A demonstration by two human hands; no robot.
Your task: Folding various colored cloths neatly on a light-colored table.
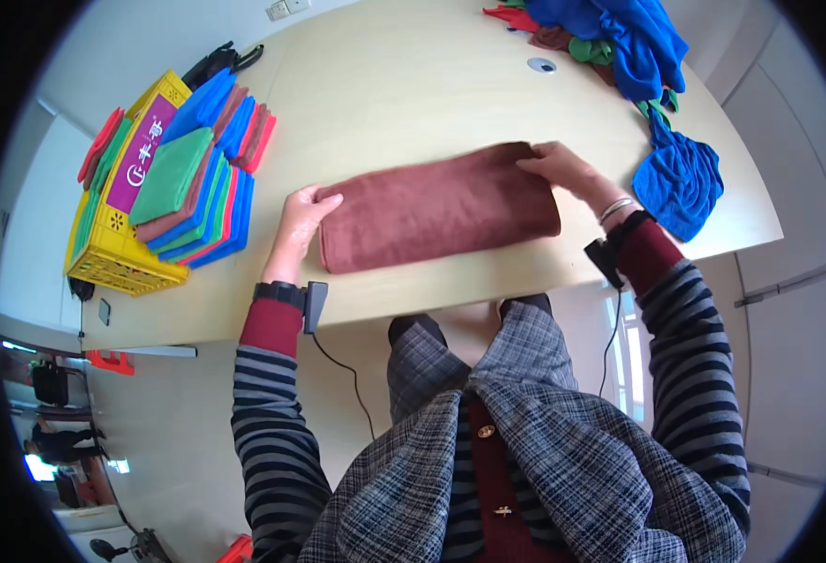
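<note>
A brown towel lies folded into a long strip on the pale wooden table, just in front of me. My left hand rests on its left end with the fingers on the cloth. At the right end, my right hand pinches the top corner of the towel. Both wrists carry black bands with small devices and cables.
A yellow plastic crate at the left holds stacked folded towels in green, blue, red and brown. A heap of unfolded blue, green and red cloths lies at the far right, with a crumpled blue cloth near the right edge.
</note>
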